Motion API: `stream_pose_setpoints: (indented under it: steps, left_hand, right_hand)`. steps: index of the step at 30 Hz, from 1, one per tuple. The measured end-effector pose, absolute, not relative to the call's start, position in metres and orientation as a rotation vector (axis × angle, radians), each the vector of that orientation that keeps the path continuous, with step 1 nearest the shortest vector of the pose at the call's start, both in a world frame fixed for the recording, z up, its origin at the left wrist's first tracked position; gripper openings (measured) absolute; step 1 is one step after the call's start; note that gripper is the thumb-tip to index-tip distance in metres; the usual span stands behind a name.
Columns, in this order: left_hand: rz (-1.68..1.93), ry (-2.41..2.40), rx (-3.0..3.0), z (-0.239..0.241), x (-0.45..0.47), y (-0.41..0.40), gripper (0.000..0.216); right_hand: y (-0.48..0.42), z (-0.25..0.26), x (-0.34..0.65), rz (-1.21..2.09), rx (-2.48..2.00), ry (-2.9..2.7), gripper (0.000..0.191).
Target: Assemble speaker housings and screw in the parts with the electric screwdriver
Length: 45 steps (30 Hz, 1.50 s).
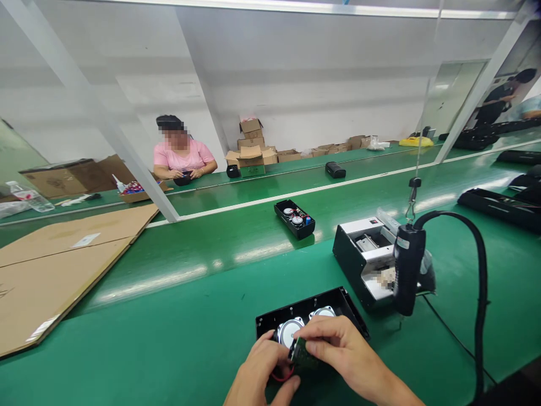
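Okay, from where I sit, both hands work at the bottom edge of the frame, the right forearm running out of view. The left hand (262,367) and right hand (338,351) hold a green circuit board (304,353) between them, fingers closed on it from both sides. The board sits just over the near edge of an open black speaker case (313,305), close to one of its two round speakers (289,332). A loop of red wire (281,375) shows below the left hand.

The hanging black electric driver (407,268) is the tightest limit on the right, just beyond the case's corner, with its thick cable (480,293) curving down towards the frame edge. Behind the driver stands a black machine with a white top (359,256). On the left, a flattened cardboard sheet (54,276) lies well apart on the green table (169,299), leaving wide room for my moves. Farther up sits a second black speaker case (294,219).
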<state>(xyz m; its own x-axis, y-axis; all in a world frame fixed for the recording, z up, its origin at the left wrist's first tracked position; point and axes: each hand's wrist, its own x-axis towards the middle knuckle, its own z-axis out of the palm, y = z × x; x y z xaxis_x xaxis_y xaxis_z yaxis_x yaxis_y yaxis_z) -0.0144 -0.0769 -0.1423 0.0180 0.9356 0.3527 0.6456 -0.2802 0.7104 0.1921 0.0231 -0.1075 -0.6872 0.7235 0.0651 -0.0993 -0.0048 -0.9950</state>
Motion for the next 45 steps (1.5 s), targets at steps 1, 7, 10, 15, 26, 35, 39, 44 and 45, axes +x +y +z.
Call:
stream_pose_setpoints:
  steps: [1,7,10,15,26,35,39,44,45]
  left_hand:
    - [1.198,1.632,1.918,-0.144,-0.011,-0.078,0.013]
    - [1.336,1.737,1.609,-0.133,-0.004,-0.073,0.033]
    - [1.317,1.739,1.595,-0.118,-0.007,-0.065,0.034]
    - [1.059,1.701,2.072,-0.118,-0.017,-0.066,0.019]
    - [0.779,1.829,2.484,-0.158,-0.018,-0.067,0.057]
    - [0.967,1.817,2.419,-0.167,-0.012,-0.071,0.047]
    - [0.924,1.807,2.33,-0.159,-0.009,-0.073,0.042]
    - [0.891,1.778,2.289,-0.152,-0.011,-0.068,0.041]
    - [0.883,1.764,2.296,-0.151,-0.012,-0.066,0.041]
  right_hand:
    - [0.023,-0.107,0.192,1.755,-0.646,-1.675,0.021]
    - [0.026,-0.101,0.196,1.689,-0.604,-1.733,0.019]
    - [0.028,-0.099,0.199,1.339,-0.602,-2.024,0.03]
    - [0.026,-0.098,0.2,0.624,-0.556,-2.577,0.043]
    - [0.018,-0.078,0.192,0.475,-0.661,-2.968,0.023]
    - [0.021,-0.075,0.196,0.629,-0.641,-3.008,0.036]
    - [0.019,-0.072,0.2,0.728,-0.655,-2.896,0.028]
    - [0.02,-0.082,0.199,0.729,-0.652,-2.84,0.033]
    - [0.02,-0.086,0.199,0.729,-0.644,-2.829,0.034]
